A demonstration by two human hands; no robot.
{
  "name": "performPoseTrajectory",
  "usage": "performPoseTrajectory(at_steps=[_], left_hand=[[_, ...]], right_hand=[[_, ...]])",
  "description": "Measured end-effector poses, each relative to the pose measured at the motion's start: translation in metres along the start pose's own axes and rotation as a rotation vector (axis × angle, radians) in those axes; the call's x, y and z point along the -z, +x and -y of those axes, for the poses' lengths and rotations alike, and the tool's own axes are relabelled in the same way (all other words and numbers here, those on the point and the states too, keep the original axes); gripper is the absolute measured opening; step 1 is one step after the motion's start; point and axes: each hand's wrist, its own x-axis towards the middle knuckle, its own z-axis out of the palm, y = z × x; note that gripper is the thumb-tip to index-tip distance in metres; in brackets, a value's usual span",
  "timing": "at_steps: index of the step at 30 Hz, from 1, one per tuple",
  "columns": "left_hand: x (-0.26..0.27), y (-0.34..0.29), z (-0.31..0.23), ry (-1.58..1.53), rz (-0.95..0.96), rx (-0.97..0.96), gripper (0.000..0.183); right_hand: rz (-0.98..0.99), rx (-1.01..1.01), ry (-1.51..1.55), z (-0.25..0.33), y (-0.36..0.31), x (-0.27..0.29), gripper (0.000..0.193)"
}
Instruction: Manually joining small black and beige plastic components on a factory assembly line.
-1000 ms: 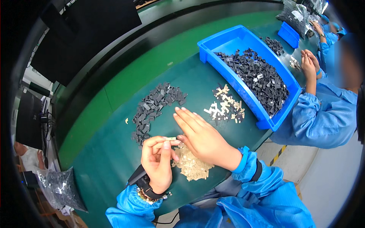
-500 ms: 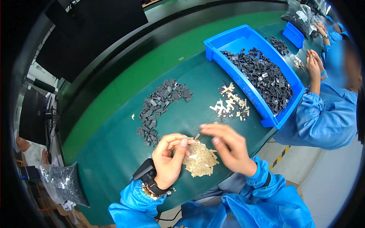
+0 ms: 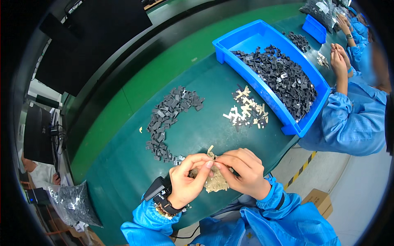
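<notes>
My left hand and my right hand meet fingertip to fingertip, both closed in a pinch. A thin beige strip pokes up from between the left fingers. Whatever the right fingertips grip is too small to make out. Directly under both hands lies a heap of thin beige strips, partly covered by the fingers. Beyond my left hand, small dark grey plastic pieces form a curved band on the green table. A pile of mixed beige and black pieces lies beyond my right hand.
A large blue bin full of black plastic pieces stands at the right. Past it a co-worker's hands hold something small, near a smaller blue bin. One clear bag of dark pieces sits at the left table edge.
My right hand has moved left and down, and its fingers have closed against my left fingertips. The view has shifted slightly.
</notes>
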Motion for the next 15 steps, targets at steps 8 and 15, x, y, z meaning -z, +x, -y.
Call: performPoseTrajectory(at_steps=[8, 15], left_hand=[[0.0017, 0.0007, 0.0048, 0.422, -0.071, -0.364, 0.008], [0.0024, 0.0012, 0.0027, 0.538, -0.073, -0.499, 0.011]], right_hand=[[0.096, 0.025, -0.033, 0.0011, -0.0028, -0.0013, 0.022], [0.104, 0.012, -0.01, 0.0017, -0.0032, -0.0028, 0.02]])
